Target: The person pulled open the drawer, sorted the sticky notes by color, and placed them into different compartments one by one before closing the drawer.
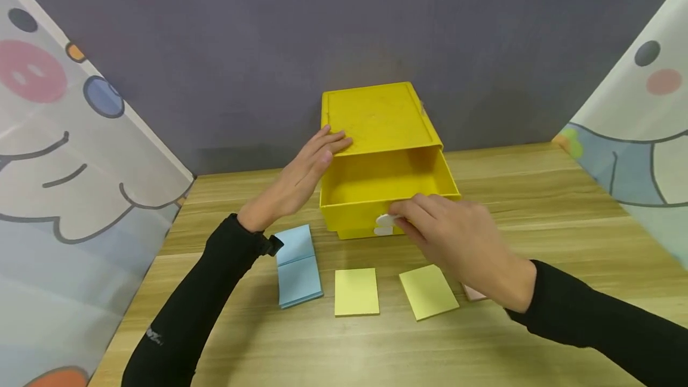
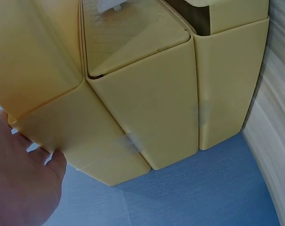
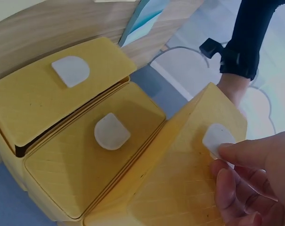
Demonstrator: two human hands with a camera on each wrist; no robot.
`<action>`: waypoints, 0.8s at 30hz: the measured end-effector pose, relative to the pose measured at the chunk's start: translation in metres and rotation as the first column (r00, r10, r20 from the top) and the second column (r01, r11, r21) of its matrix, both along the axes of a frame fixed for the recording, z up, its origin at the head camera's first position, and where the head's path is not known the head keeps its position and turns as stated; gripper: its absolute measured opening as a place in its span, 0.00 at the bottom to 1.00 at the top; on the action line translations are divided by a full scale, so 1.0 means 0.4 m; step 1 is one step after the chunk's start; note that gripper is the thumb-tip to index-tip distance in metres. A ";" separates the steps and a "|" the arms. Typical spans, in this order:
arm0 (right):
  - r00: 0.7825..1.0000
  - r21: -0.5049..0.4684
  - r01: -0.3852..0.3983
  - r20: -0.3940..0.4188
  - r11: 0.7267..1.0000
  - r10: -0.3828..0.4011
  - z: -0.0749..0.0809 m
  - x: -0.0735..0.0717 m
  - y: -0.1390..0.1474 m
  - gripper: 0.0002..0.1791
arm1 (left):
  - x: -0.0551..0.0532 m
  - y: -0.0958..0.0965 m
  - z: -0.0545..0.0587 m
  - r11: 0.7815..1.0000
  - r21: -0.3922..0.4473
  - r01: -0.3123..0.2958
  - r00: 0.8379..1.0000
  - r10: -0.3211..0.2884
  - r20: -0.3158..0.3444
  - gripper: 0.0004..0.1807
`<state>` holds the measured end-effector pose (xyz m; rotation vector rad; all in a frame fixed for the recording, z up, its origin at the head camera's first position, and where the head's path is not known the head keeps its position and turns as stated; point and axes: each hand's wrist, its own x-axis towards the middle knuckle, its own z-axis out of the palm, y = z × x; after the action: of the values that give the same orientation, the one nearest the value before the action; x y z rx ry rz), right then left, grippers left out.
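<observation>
A yellow three-drawer box (image 1: 376,115) stands on the table against the grey back wall. Its top drawer (image 1: 349,212) is pulled out, with the yellow inside showing. My right hand (image 1: 464,240) pinches that drawer's white tab handle (image 3: 215,137) between thumb and fingers. At the box's upper left edge, my left hand (image 1: 301,178) rests with its fingers extended over the top; in the left wrist view the fingertips touch the yellow side wall (image 2: 85,136). Below it, the middle drawer (image 3: 76,174) is pushed in, while the bottom drawer (image 3: 29,101) sticks out slightly.
In front of the box lie a blue sticky-note pad (image 1: 300,282), folded open, and two yellow pads (image 1: 356,292). Partly behind my right hand is a pink pad (image 1: 475,294). Cartoon-printed panels (image 1: 80,196) border the wood-grain table (image 1: 344,351) on both sides.
</observation>
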<state>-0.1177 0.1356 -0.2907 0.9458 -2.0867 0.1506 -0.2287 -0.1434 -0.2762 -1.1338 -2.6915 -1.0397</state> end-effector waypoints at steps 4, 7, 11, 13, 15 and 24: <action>1.000 -0.007 -0.008 -0.023 1.000 0.007 -0.002 0.014 -0.004 0.24 | 0.001 -0.002 -0.011 1.000 0.015 -0.005 1.000 0.005 -0.021 0.39; 1.000 -0.011 -0.011 -0.013 1.000 0.011 -0.004 0.021 0.001 0.23 | -0.004 0.000 -0.018 1.000 0.024 -0.007 0.998 0.008 -0.056 0.39; 1.000 0.012 0.005 0.008 1.000 -0.006 -0.008 0.032 0.018 0.22 | -0.008 0.005 -0.025 0.999 0.042 -0.007 0.995 0.011 -0.103 0.39; 1.000 0.032 0.008 0.004 0.999 -0.009 -0.011 0.041 0.028 0.21 | -0.008 0.006 -0.029 0.999 0.052 -0.008 0.993 0.014 -0.119 0.39; 1.000 0.066 0.001 0.016 0.998 -0.002 -0.018 0.051 0.039 0.21 | -0.009 0.006 -0.033 0.998 0.062 -0.010 0.992 0.018 -0.126 0.39; 0.941 0.313 -0.214 0.321 0.925 0.109 -0.131 0.039 0.144 0.11 | -0.018 0.008 -0.046 0.996 0.093 -0.007 0.991 0.019 -0.133 0.39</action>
<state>-0.1020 0.1931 -0.3431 1.3845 -2.3573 0.0117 -0.2357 -0.1402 -0.2945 -1.1257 -2.5170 -1.0345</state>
